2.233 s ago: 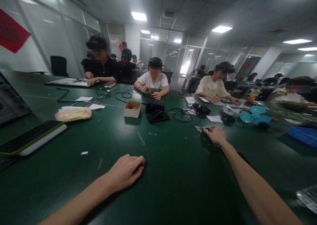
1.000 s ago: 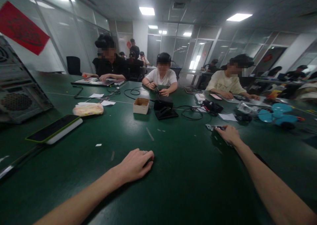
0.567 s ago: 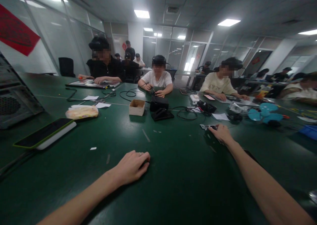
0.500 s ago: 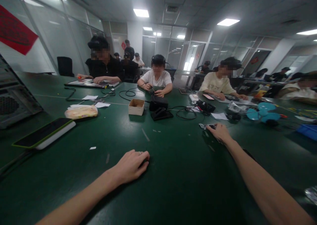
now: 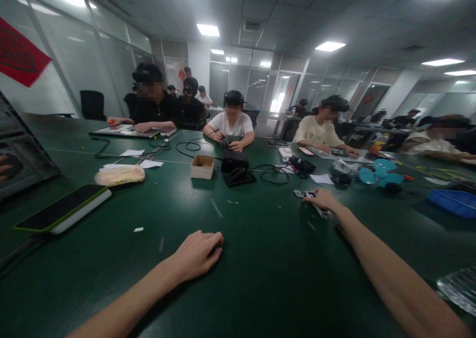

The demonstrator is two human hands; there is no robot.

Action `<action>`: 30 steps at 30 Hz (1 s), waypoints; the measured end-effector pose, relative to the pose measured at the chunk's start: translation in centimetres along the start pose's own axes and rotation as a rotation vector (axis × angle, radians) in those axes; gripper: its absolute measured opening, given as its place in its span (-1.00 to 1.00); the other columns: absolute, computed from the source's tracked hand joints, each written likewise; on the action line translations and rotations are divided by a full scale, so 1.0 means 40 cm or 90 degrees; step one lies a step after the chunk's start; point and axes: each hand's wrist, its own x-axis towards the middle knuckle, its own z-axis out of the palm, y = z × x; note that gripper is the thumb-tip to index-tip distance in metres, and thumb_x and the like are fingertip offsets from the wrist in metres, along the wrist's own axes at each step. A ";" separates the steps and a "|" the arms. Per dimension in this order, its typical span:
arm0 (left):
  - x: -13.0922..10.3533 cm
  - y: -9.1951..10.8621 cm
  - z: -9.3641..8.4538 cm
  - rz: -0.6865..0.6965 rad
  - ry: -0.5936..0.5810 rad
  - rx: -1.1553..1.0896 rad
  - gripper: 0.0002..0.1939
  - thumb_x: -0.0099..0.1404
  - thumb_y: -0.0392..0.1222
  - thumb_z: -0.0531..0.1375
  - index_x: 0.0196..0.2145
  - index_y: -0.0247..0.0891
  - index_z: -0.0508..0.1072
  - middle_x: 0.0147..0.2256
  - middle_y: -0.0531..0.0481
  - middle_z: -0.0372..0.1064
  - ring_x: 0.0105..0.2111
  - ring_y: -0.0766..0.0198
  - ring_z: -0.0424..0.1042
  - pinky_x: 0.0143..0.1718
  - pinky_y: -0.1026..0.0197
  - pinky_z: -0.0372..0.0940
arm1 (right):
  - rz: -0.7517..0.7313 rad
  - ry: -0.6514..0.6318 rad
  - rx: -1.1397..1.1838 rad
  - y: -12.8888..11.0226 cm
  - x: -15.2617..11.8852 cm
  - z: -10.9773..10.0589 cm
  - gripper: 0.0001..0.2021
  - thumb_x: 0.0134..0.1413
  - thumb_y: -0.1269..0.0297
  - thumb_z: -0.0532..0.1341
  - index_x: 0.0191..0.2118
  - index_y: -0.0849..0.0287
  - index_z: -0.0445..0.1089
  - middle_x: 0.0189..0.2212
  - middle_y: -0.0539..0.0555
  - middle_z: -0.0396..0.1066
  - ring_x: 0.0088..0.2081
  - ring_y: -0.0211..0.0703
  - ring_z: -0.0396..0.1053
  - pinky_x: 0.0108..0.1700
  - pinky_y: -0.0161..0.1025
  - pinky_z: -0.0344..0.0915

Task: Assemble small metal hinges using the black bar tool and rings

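Note:
My left hand [image 5: 199,253] rests on the green table [image 5: 238,288], its fingers loosely curled together and the thumb just below them. A ring shows on one finger, and I see nothing in this hand. Further out on the right, my right hand [image 5: 326,200] is closed on a slim silver metal part [image 5: 320,211] with a dark section. One flat end of the part sticks out left of the fingers, and its other end shows below the hand. The fingers cover its middle. Its exact kind cannot be made out.
A small open cardboard box [image 5: 202,173] and a black device [image 5: 238,167] with cables stand ahead. A green-edged phone [image 5: 61,206] lies left on a white block. Blue fan blades [image 5: 380,172], a blue tray [image 5: 453,202] and clear plastic [image 5: 459,286] are at right. People sit opposite.
The view has shifted slightly to the right. More of the silver part now shows below my right hand, which keeps hold of it. My left hand stays in place.

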 end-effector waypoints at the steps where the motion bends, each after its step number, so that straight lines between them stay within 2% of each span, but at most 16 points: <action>1: 0.000 -0.001 -0.001 0.000 -0.001 -0.003 -0.86 0.35 -0.22 -0.03 -0.20 -0.21 0.29 -0.30 -0.03 0.42 -0.34 0.17 0.41 -0.26 0.14 0.20 | 0.003 -0.012 -0.003 0.002 0.004 -0.003 -0.41 -0.01 -0.09 0.18 -0.07 0.39 0.33 -0.17 0.36 0.38 -0.09 0.17 0.37 -0.18 -0.15 0.31; 5: -0.001 -0.005 0.002 -0.002 0.001 -0.002 -0.87 0.35 -0.22 -0.02 -0.19 -0.21 0.29 -0.30 -0.03 0.42 -0.33 0.16 0.41 -0.25 0.13 0.20 | 0.009 -0.052 -0.010 0.004 0.013 -0.013 -0.44 -0.04 -0.04 0.22 -0.05 0.35 0.31 -0.15 0.31 0.39 -0.08 0.13 0.37 -0.19 -0.18 0.31; 9: -0.006 -0.002 0.007 -0.001 0.007 -0.006 -0.85 0.34 -0.21 -0.02 -0.18 -0.21 0.30 -0.32 -0.02 0.41 -0.34 0.18 0.41 -0.25 0.14 0.21 | 0.012 -0.055 -0.014 -0.013 0.005 -0.018 -0.42 -0.06 0.03 0.23 0.00 0.38 0.27 -0.12 0.34 0.37 -0.08 0.14 0.38 -0.20 -0.17 0.31; 12: -0.001 -0.018 -0.016 -0.034 0.053 -0.088 -0.72 0.33 -0.17 0.00 -0.01 -0.24 0.25 -0.40 0.01 0.39 -0.39 0.20 0.40 -0.31 0.18 0.23 | 0.012 -0.043 -0.011 -0.030 -0.010 -0.014 -0.46 -0.01 0.09 0.20 0.00 0.42 0.26 -0.13 0.37 0.36 -0.11 0.15 0.39 -0.22 -0.15 0.31; 13: 0.001 -0.031 -0.034 -0.072 0.101 -0.137 -0.60 0.32 -0.16 0.01 0.10 -0.27 0.16 -0.43 0.03 0.38 -0.42 0.21 0.39 -0.35 0.20 0.24 | 0.010 -0.037 -0.010 -0.035 -0.015 -0.011 -0.48 0.01 0.10 0.18 0.00 0.43 0.27 -0.13 0.38 0.36 -0.10 0.16 0.39 -0.22 -0.15 0.31; 16: -0.004 -0.099 -0.115 -0.266 0.395 -0.275 -0.38 0.33 -0.13 0.01 0.25 -0.37 -0.11 -0.51 0.09 0.30 -0.50 0.25 0.33 -0.39 0.21 0.23 | 0.007 -0.015 -0.006 -0.042 -0.032 -0.002 -0.48 0.05 0.11 0.15 0.03 0.43 0.25 -0.11 0.40 0.34 -0.09 0.15 0.39 -0.20 -0.15 0.30; 18: -0.017 -0.159 -0.181 -0.364 0.570 -0.361 -0.32 0.32 -0.13 0.04 0.27 -0.34 -0.19 -0.51 0.11 0.25 -0.51 0.30 0.28 -0.45 0.25 0.19 | 0.009 -0.003 -0.004 -0.044 -0.045 0.004 -0.47 0.07 0.11 0.12 0.05 0.42 0.23 -0.10 0.40 0.33 -0.10 0.14 0.40 -0.19 -0.14 0.30; 20: -0.029 -0.215 -0.244 -0.397 0.620 -0.373 -0.38 0.38 -0.18 -0.06 0.27 -0.24 -0.30 -0.51 0.11 0.21 -0.56 0.34 0.21 -0.53 0.27 0.12 | 0.010 0.008 -0.005 -0.046 -0.061 0.011 -0.48 0.10 0.11 0.09 0.07 0.42 0.22 -0.10 0.40 0.34 -0.11 0.13 0.40 -0.17 -0.13 0.29; 22: -0.031 -0.252 -0.299 -0.401 0.643 -0.377 -0.46 0.40 -0.22 -0.11 0.26 -0.12 -0.26 -0.51 0.12 0.17 -0.56 0.36 0.21 -0.54 0.29 0.08 | 0.007 0.023 -0.013 -0.050 -0.079 0.019 -0.49 0.14 0.12 0.04 0.09 0.43 0.19 -0.10 0.42 0.34 -0.10 0.16 0.40 -0.14 -0.10 0.27; 24: -0.014 -0.256 -0.339 -0.377 0.620 -0.381 -0.57 0.43 -0.22 -0.19 0.22 -0.04 -0.07 -0.54 0.13 0.12 -0.56 0.37 0.22 -0.54 0.30 0.06 | -0.004 0.042 -0.025 -0.057 -0.099 0.028 -0.50 0.17 0.13 0.00 0.10 0.44 0.16 -0.08 0.44 0.33 -0.06 0.19 0.37 -0.09 -0.06 0.24; 25: 0.000 -0.244 -0.353 -0.344 0.561 -0.387 -0.57 0.43 -0.23 -0.28 0.21 -0.01 0.00 -0.54 0.12 0.11 -0.55 0.36 0.23 -0.54 0.31 0.07 | -0.012 0.051 -0.032 -0.061 -0.108 0.033 -0.51 0.19 0.14 -0.02 0.09 0.44 0.16 -0.08 0.45 0.33 -0.04 0.21 0.35 -0.06 -0.04 0.22; 28: 0.048 -0.157 -0.366 -0.261 0.454 -0.408 -0.53 0.40 -0.23 -0.26 0.15 -0.08 0.19 -0.56 0.12 0.10 -0.54 0.37 0.23 -0.53 0.33 0.10 | -0.027 0.072 -0.047 -0.069 -0.130 0.042 -0.55 0.22 0.16 -0.07 0.07 0.44 0.17 -0.07 0.45 0.31 -0.03 0.23 0.33 -0.05 -0.02 0.20; 29: 0.060 -0.116 -0.361 -0.213 0.386 -0.425 -0.54 0.37 -0.24 -0.21 0.12 -0.12 0.26 -0.57 0.13 0.12 -0.55 0.38 0.23 -0.53 0.33 0.12 | -0.030 0.077 -0.049 -0.071 -0.133 0.043 -0.55 0.23 0.17 -0.09 0.06 0.43 0.17 -0.07 0.45 0.31 -0.03 0.23 0.34 -0.06 -0.02 0.21; 30: 0.068 -0.072 -0.353 -0.108 0.216 -0.457 -0.53 0.35 -0.25 -0.19 0.12 -0.17 0.28 -0.55 0.13 0.15 -0.53 0.37 0.22 -0.50 0.32 0.15 | -0.033 0.081 -0.051 -0.071 -0.136 0.045 -0.56 0.23 0.17 -0.10 0.05 0.43 0.17 -0.07 0.44 0.31 -0.04 0.23 0.34 -0.06 -0.02 0.21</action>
